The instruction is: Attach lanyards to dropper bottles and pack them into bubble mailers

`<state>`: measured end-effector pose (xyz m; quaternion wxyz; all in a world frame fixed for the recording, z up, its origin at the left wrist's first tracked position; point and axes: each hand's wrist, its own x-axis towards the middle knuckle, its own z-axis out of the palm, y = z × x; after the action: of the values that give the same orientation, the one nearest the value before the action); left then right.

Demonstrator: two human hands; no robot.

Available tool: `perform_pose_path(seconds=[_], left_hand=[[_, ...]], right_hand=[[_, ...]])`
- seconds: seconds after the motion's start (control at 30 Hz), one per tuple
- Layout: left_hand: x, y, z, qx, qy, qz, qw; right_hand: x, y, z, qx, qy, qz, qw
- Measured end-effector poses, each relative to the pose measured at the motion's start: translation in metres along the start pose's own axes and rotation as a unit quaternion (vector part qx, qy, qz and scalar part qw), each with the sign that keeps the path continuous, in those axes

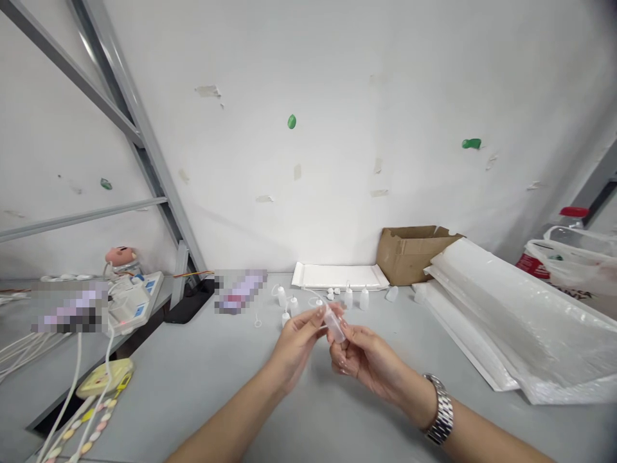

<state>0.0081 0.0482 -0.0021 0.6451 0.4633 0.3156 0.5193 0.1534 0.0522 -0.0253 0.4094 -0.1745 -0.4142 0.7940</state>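
Above the grey table, a small translucent squeeze bottle (335, 326) is held tilted between my two hands. My right hand (369, 360) has its fingers closed around the bottle's lower body. At the upper end, my left hand (301, 337) pinches the bottle's top, where a thin pale strip or tube sticks out; the fingers hide the cap itself. Beyond my hands stand similar small bottles, among them one upright bottle (364, 299) and another bottle (282, 296) with a looped strap at its cap. Several white caps (332, 294) lie between them.
A white padded envelope (340, 276) and an open cardboard box (409, 254) stand by the wall. Bubble mailers (525, 321) cover the right side. A loose ring strap (258, 319) lies at left, near a black phone-like object (190, 301). Cables and a power strip (139, 305) occupy the far left.
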Motion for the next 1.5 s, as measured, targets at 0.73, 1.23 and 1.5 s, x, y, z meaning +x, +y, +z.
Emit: perform_pose_path(seconds=[0.73,1.23,1.5], left_hand=[[0.169,0.002,-0.019,0.737,-0.215,-0.140,0.626],[0.164,0.006,-0.011,0.677,-0.161,-0.084,0.713],[0.102,0.064,-0.019,0.481,-0.088,0.049,0.871]], right_hand=[[-0.007,-0.063,-0.041,0.007,0.123,-0.156,0.980],[-0.006,-0.059,-0.041,-0.036,0.136,-0.138,0.980],[-0.003,-0.052,-0.037,-0.103,0.142,-0.144,0.974]])
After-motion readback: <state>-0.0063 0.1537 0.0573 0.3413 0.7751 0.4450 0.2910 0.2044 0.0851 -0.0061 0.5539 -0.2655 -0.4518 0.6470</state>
